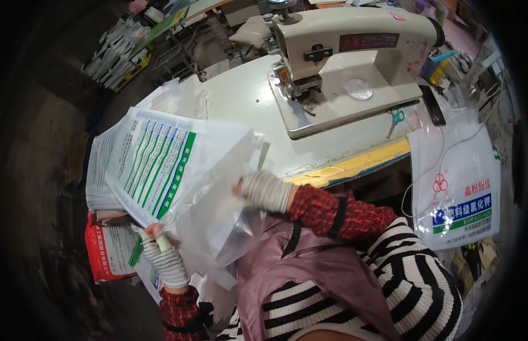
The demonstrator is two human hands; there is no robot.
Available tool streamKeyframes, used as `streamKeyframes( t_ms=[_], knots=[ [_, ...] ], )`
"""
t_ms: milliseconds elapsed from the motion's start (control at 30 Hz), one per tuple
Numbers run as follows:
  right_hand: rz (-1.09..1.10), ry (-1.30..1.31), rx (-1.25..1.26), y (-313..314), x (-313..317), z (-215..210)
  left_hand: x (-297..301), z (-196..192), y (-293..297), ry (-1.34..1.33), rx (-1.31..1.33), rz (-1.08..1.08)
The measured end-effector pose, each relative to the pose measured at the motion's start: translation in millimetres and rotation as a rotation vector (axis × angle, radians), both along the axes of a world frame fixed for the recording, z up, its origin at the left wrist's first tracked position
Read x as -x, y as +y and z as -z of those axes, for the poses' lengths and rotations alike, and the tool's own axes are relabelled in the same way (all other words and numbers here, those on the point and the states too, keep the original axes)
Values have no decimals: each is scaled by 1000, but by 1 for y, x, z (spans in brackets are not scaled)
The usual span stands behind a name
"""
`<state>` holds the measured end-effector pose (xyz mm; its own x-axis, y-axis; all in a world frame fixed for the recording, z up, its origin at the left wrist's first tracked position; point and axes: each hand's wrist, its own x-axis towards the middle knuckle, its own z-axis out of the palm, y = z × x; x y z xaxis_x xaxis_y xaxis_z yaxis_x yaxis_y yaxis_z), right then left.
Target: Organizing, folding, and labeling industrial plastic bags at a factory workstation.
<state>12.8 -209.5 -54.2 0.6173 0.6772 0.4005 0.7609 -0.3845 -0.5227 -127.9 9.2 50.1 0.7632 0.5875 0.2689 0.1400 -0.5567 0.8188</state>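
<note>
Printed bag [150,165]: white, green and blue bands, lying aslant left of the worktop [235,102], over a stack of similar bags [99,176]; its right part reaches the worktop's near left end. Clear film [207,196] spreads from its lower right side, crumpled, toward the apron [315,267].

From my remote seat I see the left hand [165,258], wrapped in pale strips, at the bag's lower corner, fingers closed on it. Right hand [265,190], wrapped likewise, is blurred at the film; whether its fingers grip, I cannot tell.

Below the stack: a red-and-white bag [105,244].

Worktop: pale, smooth, front edge faced with worn yellow [355,162]. On it a cream sewing machine [355,48], a round clear disc [359,89] on its bed. Green-handled scissors [396,116] near the bed's right end; a dark flat phone [433,105] beyond. Another white bag [454,187] hangs at the right end, a thin pale cord [444,148] looping across it.

Room: dim floor. Far left, I note a heaped pile of white sheets [116,48] beside a green-topped table [161,31]; a pale cushion [251,31] sits behind the worktop.
</note>
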Motion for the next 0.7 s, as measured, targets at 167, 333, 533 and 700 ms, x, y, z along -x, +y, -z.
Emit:
streamKeyframes(
  t_ms=[167, 333, 533, 700],
  knots=[
    [335, 499, -669, -19, -60, 6, 31, 19, 13, -140, -528, 167],
    [622, 1, -265, -27, -95, -47, 68, 25, 16, 10, -735, 231],
    [237, -310, 173, 3, -91, -61, 104, 6, 24, 256, -967, 262],
    [157, -373, 148, 25, -55, -50, 68, -6, -10, 297, -956, 272]
  ],
)
